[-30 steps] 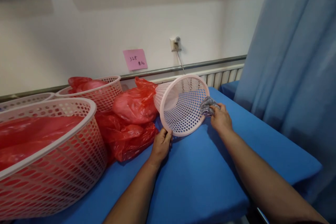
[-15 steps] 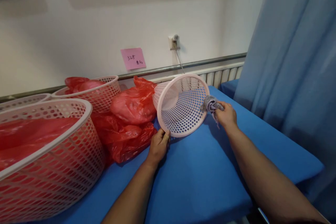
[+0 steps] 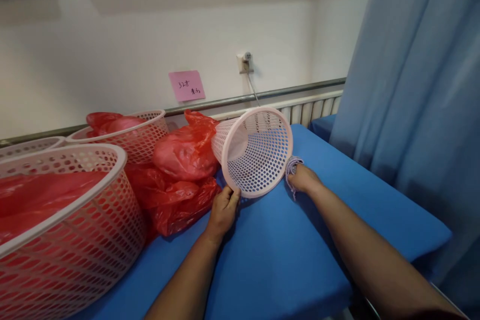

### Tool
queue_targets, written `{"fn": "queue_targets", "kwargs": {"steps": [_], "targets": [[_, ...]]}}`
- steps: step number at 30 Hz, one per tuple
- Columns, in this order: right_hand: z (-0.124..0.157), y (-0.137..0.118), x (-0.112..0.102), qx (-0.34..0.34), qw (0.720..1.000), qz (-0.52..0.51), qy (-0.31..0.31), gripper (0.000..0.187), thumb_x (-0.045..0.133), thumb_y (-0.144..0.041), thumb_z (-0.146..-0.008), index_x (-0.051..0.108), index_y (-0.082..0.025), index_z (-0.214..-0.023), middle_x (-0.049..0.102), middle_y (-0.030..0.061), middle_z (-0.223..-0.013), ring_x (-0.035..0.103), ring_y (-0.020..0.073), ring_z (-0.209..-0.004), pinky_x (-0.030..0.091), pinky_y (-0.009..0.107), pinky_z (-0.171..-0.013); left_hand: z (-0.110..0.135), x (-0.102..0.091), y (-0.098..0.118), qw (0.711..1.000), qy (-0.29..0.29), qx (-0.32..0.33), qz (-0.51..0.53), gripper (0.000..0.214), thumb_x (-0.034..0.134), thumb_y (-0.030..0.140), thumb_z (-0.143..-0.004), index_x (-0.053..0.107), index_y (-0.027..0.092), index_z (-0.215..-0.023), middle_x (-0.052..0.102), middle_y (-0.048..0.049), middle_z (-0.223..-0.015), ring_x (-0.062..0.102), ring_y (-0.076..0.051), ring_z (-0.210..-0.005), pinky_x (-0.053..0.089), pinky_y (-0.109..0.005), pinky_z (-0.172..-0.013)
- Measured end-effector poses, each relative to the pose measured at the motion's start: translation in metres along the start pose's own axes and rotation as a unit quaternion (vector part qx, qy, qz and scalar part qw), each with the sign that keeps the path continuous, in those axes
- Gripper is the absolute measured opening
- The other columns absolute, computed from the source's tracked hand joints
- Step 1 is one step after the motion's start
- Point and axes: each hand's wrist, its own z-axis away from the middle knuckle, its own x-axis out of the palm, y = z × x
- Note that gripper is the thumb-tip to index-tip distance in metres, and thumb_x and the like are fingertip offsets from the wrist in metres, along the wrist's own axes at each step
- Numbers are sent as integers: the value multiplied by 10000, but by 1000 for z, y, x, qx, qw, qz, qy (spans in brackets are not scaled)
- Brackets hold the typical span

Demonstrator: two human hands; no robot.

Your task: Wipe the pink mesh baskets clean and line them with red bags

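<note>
A pale pink perforated plastic basket [image 3: 258,160] lies tipped on its side, its mouth facing me. My left hand [image 3: 223,210] grips the lower left of its rim, thumb on top. In my right hand [image 3: 304,178] is a bunched grey cloth [image 3: 291,167], held against the outer right side of the rim. The fingers of that hand are partly hidden by the cloth. Both rest over a blue-covered table [image 3: 277,255]. Red plastic bags [image 3: 187,152] lie against the basket's left side.
A large pink basket [image 3: 116,200] with red plastic inside stands at the near left, and another basket [image 3: 150,130] with a red bag is behind it. A pink note [image 3: 186,86] and a socket [image 3: 245,63] are on the wall. A blue curtain [image 3: 405,75] hangs at right.
My right hand has moved down and slightly left with the cloth, from the rim's right edge to its outer lower right. My left hand keeps its hold; the view has shifted slightly.
</note>
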Motion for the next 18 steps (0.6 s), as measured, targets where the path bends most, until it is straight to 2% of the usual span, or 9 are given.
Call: {"fn": "queue_targets", "kwargs": {"steps": [2, 4, 7, 9, 11, 14, 16, 18], "targets": [[0, 2, -6, 9, 1000, -14, 20, 318, 708, -305, -736, 727, -144, -1010, 770, 157, -970, 738, 306, -931, 551, 369, -838, -1, -1, -1, 1000, -4, 12, -14, 363, 510, 492, -933, 656, 161, -899, 560, 32, -619, 519, -136, -548, 431, -242, -547], [-4, 4, -15, 19, 997, -36, 58, 345, 641, -339, -803, 708, -169, -1096, 771, 134, -1023, 733, 275, -958, 549, 346, -847, 0, -2, -1, 999, -16, 26, -27, 370, 507, 482, -939, 681, 156, -933, 637, -1, -694, 581, -160, -625, 455, -253, -589], [-17, 0, -31, 24, 981, -102, 164, 461, 537, -370, -870, 622, -168, -1276, 746, 130, -1130, 703, 263, -1041, 541, 369, -917, 1, -3, 1, 997, -42, 48, -49, 383, 499, 472, -952, 703, 153, -1011, 722, -39, -829, 651, -193, -742, 498, -280, -675], [-26, -13, -42, -5, 955, -172, 242, 495, 563, -361, -838, 615, -155, -1286, 733, 134, -1143, 685, 277, -1050, 530, 420, -964, 1, -3, 3, 995, -59, 59, -61, 392, 487, 473, -963, 707, 155, -1031, 745, -49, -872, 674, -204, -776, 518, -299, -726], [-33, -35, -53, -78, 925, -225, 296, 486, 600, -324, -798, 638, -162, -1255, 717, 127, -1154, 666, 285, -1066, 510, 466, -1008, 1, -3, 3, 992, -71, 71, -70, 394, 479, 473, -971, 707, 159, -1038, 761, -57, -912, 693, -215, -812, 532, -317, -772], [-28, -79, -65, -249, 883, -240, 318, 485, 612, -250, -794, 638, -209, -1276, 647, 114, -1283, 597, 285, -1220, 451, 490, -1099, 0, -4, 2, 990, -80, 77, -92, 394, 475, 472, -973, 708, 156, -1008, 768, -74, -920, 710, -234, -826, 544, -343, -788], [-11, -107, -68, -370, 852, -227, 292, 544, 606, -166, -790, 614, -260, -1326, 564, 93, -1406, 533, 272, -1326, 417, 482, -1144, 0, -5, 1, 989, -82, 73, -100, 389, 476, 468, -974, 708, 156, -977, 770, -84, -911, 716, -243, -818, 554, -357, -786], [16, -125, -65, -479, 828, -192, 219, 596, 588, -76, -779, 616, -299, -1330, 509, 71, -1467, 499, 253, -1372, 415, 464, -1151, 1, -6, -2, 989, -91, 72, -90, 369, 481, 454, -975, 709, 165, -1000, 777, -87, -946, 727, -251, -851, 565, -375, -823]]}}
